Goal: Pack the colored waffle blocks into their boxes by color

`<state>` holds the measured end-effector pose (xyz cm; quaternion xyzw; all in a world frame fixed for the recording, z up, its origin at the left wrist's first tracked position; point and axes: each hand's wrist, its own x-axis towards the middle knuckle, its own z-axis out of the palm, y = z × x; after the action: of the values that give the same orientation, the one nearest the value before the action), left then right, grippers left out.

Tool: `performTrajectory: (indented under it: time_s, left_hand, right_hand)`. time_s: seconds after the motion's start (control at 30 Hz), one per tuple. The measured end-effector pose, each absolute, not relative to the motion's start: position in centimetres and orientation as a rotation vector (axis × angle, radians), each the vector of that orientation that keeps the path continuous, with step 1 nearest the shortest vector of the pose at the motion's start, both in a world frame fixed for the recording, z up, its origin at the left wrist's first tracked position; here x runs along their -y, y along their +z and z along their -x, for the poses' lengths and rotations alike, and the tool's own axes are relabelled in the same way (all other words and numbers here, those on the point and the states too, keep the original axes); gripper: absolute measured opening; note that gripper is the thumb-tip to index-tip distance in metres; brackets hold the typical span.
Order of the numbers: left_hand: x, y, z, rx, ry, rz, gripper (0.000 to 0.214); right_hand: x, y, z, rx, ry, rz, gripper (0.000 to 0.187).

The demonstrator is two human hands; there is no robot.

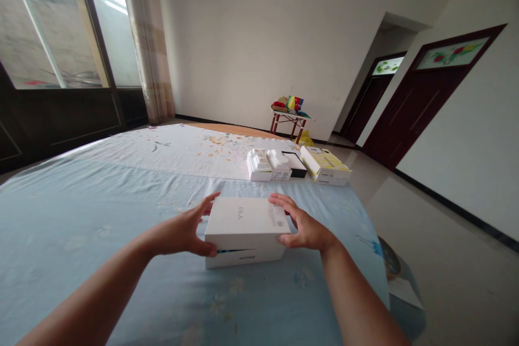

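A white phone box stands on the light blue cloth in front of me, its lid (243, 216) marked "Y93". The lid sits a little askew over the lower box (249, 258), with a dark, partly blue gap showing on the left of the front side. My left hand (190, 231) grips the lid's left end, thumb at the front lower edge and fingers toward the back corner. On the opposite end, my right hand (304, 225) holds the lid with its thumb at the front and fingers over the top back corner. What lies inside the box is hidden.
Beyond the phone box are two small white boxes with white pieces on top (259, 165) (279, 165), a black-edged open tray (298, 165) and a yellow-and-white box (326, 165). A flowered cloth (182, 151) covers the far table. A small side table (290, 116) stands by the wall.
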<state>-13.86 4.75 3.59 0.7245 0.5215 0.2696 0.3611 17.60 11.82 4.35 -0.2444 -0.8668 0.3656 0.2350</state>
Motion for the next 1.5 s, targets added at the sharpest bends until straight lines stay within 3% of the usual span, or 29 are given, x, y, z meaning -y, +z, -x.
performTrajectory:
  time_s: [0.5, 0.8, 1.03, 1.27, 1.5]
  left_hand:
    - [-4.5, 3.6, 13.6, -1.402, 0.742, -1.814, 0.121]
    - [-4.5, 4.3, 12.9, -1.474, 0.568, -1.835, 0.122]
    - [-4.5, 4.8, 12.5, -1.397, 0.514, -1.878, 0.105]
    - [-4.7, 4.0, 12.8, -1.304, 0.694, -1.714, 0.090]
    - [-4.6, 3.8, 13.0, -1.224, 0.702, -1.654, 0.091]
  right_hand:
    - [-12.0, 4.6, -18.1, 2.395, 1.002, 0.672, 0.082]
    - [-12.5, 3.8, -18.3, 2.323, 1.043, 0.647, 0.087]
    - [-12.3, 4.8, -18.4, 2.416, 1.020, 0.705, 0.080]
    - [-12.1, 4.7, -18.1, 2.392, 1.026, 0.727, 0.081]
    - [-11.9, 4.3, -18.1, 2.368, 1.062, 0.721, 0.087]
